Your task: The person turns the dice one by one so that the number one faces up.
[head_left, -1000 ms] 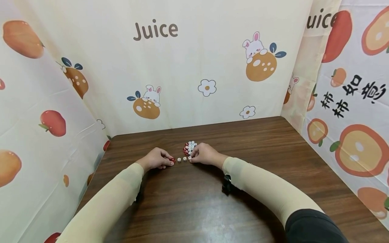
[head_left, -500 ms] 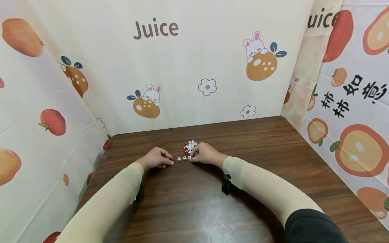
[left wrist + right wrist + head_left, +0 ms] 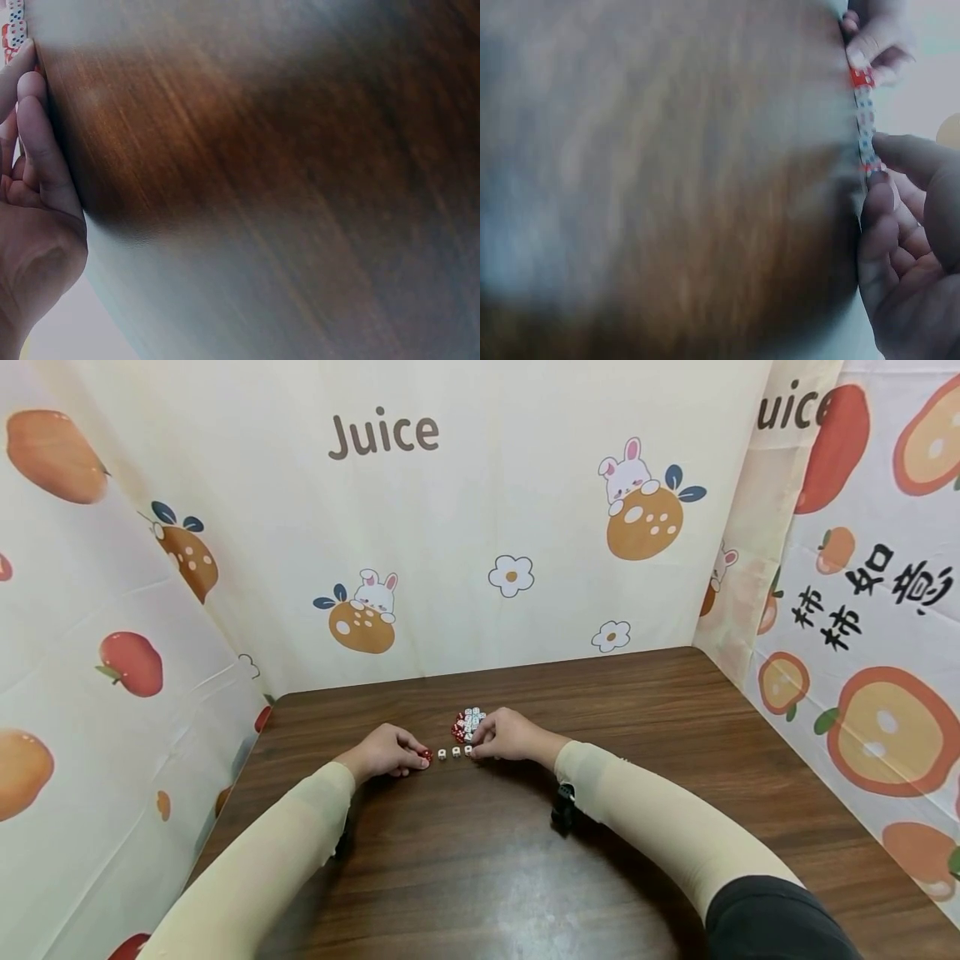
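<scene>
In the head view, my left hand (image 3: 386, 750) pinches a red die (image 3: 427, 754) at the left end of a short row. Three white dice follow to the right: a left one (image 3: 442, 754), a middle one (image 3: 456, 752) and a right one (image 3: 468, 750), spaced apart. My right hand (image 3: 512, 735) is beside the right white die, its thumb and finger parted in the right wrist view, with nothing clearly held between them. Behind the row lies a cluster of white dice (image 3: 472, 720) and red dice (image 3: 459, 727), partly hidden by the right hand.
The dice lie on a dark wood-grain table (image 3: 480, 843). A fruit-printed curtain (image 3: 465, 527) stands along its back and both sides. A black wrist device (image 3: 562, 810) hangs under the right forearm, close above the tabletop.
My right hand has shifted slightly right and away from the right white die, which stays in the row. The left hand and the red die have stayed put.
</scene>
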`<state>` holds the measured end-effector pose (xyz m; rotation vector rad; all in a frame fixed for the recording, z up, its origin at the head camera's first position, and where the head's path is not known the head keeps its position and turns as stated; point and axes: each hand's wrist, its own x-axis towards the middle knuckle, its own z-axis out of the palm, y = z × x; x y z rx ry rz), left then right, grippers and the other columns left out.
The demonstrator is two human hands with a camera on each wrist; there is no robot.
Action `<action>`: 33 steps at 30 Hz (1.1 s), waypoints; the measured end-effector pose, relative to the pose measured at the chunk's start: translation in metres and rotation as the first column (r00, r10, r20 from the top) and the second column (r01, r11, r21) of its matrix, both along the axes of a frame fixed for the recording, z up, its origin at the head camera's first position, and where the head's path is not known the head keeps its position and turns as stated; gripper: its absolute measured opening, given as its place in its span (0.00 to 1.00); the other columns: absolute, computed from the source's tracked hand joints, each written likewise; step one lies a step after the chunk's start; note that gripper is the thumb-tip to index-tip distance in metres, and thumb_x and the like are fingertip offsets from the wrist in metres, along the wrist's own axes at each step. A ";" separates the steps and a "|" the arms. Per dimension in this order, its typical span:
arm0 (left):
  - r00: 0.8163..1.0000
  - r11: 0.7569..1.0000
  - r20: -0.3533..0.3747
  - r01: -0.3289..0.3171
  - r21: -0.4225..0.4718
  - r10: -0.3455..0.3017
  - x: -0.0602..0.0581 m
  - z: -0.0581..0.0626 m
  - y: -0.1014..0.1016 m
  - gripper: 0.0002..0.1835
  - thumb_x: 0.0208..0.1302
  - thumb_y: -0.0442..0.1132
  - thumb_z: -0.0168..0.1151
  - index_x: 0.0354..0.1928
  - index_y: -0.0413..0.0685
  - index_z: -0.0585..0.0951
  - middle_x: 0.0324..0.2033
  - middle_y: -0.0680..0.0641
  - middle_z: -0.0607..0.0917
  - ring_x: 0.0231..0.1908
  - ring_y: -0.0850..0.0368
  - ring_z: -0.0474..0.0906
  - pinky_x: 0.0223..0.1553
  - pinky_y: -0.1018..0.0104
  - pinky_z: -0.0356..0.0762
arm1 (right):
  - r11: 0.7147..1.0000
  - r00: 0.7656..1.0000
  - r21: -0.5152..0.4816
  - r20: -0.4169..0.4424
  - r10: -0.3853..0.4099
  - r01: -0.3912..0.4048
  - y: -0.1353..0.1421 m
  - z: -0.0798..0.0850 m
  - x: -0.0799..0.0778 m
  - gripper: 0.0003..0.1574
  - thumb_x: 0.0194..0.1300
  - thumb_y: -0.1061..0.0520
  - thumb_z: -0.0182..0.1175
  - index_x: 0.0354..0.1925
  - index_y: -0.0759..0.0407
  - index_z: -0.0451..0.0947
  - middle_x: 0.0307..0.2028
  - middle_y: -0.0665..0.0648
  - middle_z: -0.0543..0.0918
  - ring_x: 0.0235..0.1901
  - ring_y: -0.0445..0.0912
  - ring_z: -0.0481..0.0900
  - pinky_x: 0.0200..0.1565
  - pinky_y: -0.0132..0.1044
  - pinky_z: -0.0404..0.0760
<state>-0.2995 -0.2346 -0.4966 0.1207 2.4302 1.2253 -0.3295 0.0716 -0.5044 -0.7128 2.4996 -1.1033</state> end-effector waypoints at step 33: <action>1.000 1.000 -0.012 0.008 -0.010 -0.008 -0.001 0.001 0.001 0.11 0.68 0.39 0.84 0.49 0.44 0.96 0.43 0.48 0.94 0.26 0.62 0.80 0.31 0.68 0.85 | 0.989 0.989 0.040 0.012 -0.146 0.145 -0.001 -0.006 -0.009 0.10 0.81 0.54 0.70 0.40 0.54 0.93 0.25 0.50 0.87 0.23 0.42 0.81 0.26 0.34 0.81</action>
